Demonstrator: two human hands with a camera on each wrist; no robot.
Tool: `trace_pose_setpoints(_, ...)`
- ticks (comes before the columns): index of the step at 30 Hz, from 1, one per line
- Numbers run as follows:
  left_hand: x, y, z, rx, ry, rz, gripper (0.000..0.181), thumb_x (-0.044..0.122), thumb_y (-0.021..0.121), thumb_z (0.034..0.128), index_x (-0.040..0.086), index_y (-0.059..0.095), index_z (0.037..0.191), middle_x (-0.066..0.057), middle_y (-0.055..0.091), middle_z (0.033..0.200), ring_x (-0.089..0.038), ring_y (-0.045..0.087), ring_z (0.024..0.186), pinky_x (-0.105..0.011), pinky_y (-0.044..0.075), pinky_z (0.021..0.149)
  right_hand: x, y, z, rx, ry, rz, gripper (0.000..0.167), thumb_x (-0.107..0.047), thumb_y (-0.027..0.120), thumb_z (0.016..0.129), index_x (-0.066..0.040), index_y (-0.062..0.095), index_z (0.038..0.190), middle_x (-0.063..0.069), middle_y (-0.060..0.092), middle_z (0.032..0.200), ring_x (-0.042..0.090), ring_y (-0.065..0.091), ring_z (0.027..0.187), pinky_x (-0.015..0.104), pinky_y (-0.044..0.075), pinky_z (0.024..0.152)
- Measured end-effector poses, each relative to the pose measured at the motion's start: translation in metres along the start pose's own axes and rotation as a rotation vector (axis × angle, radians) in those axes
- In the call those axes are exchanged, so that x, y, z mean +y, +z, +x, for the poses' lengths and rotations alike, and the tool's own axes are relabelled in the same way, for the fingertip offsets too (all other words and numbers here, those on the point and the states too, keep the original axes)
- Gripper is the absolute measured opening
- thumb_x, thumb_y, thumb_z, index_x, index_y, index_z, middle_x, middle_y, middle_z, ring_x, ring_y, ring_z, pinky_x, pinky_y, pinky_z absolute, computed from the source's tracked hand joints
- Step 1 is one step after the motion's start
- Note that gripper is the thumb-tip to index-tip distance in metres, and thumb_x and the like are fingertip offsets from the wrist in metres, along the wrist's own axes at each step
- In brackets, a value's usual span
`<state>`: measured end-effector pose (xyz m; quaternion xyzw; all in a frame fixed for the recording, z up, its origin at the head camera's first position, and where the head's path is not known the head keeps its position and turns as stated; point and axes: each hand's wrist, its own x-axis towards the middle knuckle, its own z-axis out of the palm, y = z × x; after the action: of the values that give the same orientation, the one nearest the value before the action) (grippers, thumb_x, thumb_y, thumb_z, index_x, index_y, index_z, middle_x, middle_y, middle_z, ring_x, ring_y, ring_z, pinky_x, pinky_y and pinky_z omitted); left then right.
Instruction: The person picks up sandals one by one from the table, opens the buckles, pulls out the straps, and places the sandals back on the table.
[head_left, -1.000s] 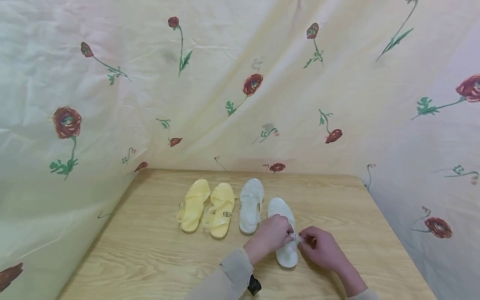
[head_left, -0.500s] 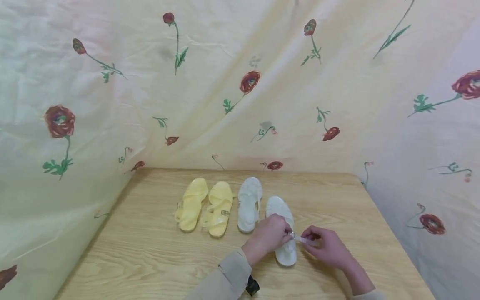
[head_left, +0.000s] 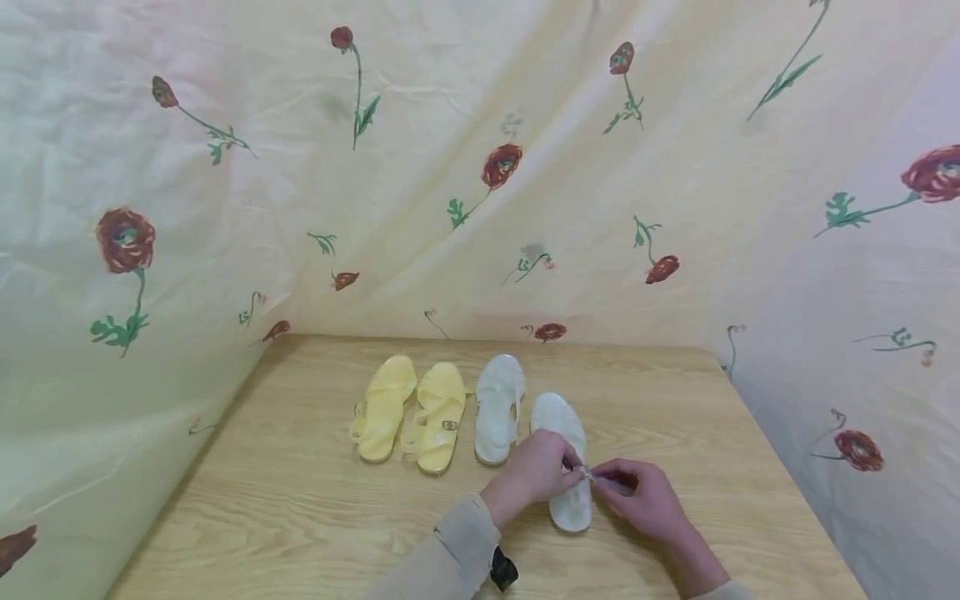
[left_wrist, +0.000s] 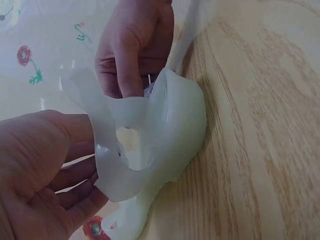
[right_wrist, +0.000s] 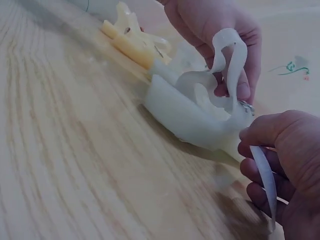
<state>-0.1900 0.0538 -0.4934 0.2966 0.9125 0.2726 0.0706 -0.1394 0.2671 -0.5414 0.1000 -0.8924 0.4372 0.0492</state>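
A whitish translucent jelly sandal (head_left: 572,510) rests on the wooden table, toe pointing away. My left hand (head_left: 534,471) grips its side strap near a small metal buckle (right_wrist: 246,107). On the sandal's right side, my right hand (head_left: 643,500) pinches the ankle strap right beside the buckle. The loose strap end (right_wrist: 266,180) runs down across my right fingers in the right wrist view. A looped heel strap (left_wrist: 107,155) stands up in front of my left fingers in the left wrist view. Whether the strap's pin is through a hole cannot be told.
Left of this sandal lies its white mate (head_left: 497,417). Two yellow sandals (head_left: 386,408) lie side by side farther left. A flowered cloth (head_left: 420,167) hangs behind and at both sides of the table (head_left: 300,500). A black object (head_left: 504,571) shows below my left sleeve.
My right hand has drawn back to the right with the strap, then come in left against the buckle again. My left hand keeps its grip almost in place. The other sandals stay put.
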Motion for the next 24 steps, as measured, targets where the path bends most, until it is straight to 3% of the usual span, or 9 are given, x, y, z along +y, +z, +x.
trace_pose_setpoints(5,-0.0049,0.0006,-0.0007,0.014,-0.009,-0.143,0.007,0.021,0.081,0.0936,0.016,0.086,0.095,0.01,0.081,0.083,0.008,0.059,0.07,-0.009,0.047,0.065,-0.001,0.0028,0.0012,-0.005,0.015,0.057,0.012,-0.008,0.082,0.093,-0.012,0.081,0.104,0.005,0.082,0.102,-0.002,0.072,0.094,0.015,0.059,0.082)
trace_pose_setpoints(8,-0.0066,-0.001,-0.0009,0.015,-0.04,-0.238,0.006,0.02,0.083,0.0929,0.015,0.086,0.094,0.008,0.082,0.082,0.009,0.061,0.068,-0.009,0.049,0.064,-0.0015,0.0044,0.0015,0.008,0.012,0.082,0.012,-0.006,0.081,0.092,-0.01,0.081,0.104,0.006,0.082,0.101,0.004,0.074,0.093,0.014,0.059,0.082)
trace_pose_setpoints(14,-0.0087,-0.0032,0.0001,-0.006,-0.049,-0.298,0.006,0.02,0.085,0.0922,0.014,0.086,0.095,0.006,0.083,0.084,0.009,0.063,0.067,-0.01,0.051,0.065,0.0001,0.0061,0.0009,0.012,0.01,0.126,0.011,-0.004,0.08,0.092,-0.007,0.08,0.103,0.01,0.081,0.101,0.008,0.075,0.095,0.013,0.059,0.082)
trace_pose_setpoints(17,-0.0087,-0.0041,0.0014,-0.01,-0.025,-0.259,0.006,0.019,0.084,0.0929,0.014,0.086,0.096,0.005,0.083,0.085,0.009,0.062,0.067,-0.009,0.049,0.064,-0.0007,0.005,0.0015,-0.009,0.015,0.142,0.011,-0.003,0.079,0.093,-0.007,0.079,0.104,0.01,0.081,0.102,0.003,0.074,0.095,0.014,0.059,0.083)
trace_pose_setpoints(24,-0.0041,-0.0031,0.0045,-0.043,0.116,0.003,0.011,0.019,0.076,0.1,0.013,0.085,0.1,0.006,0.082,0.088,0.006,0.059,0.068,-0.007,0.046,0.064,-0.0038,0.0022,0.0058,-0.045,0.041,0.116,0.014,-0.013,0.081,0.094,-0.008,0.079,0.107,0.006,0.081,0.103,-0.001,0.07,0.094,0.017,0.059,0.083)
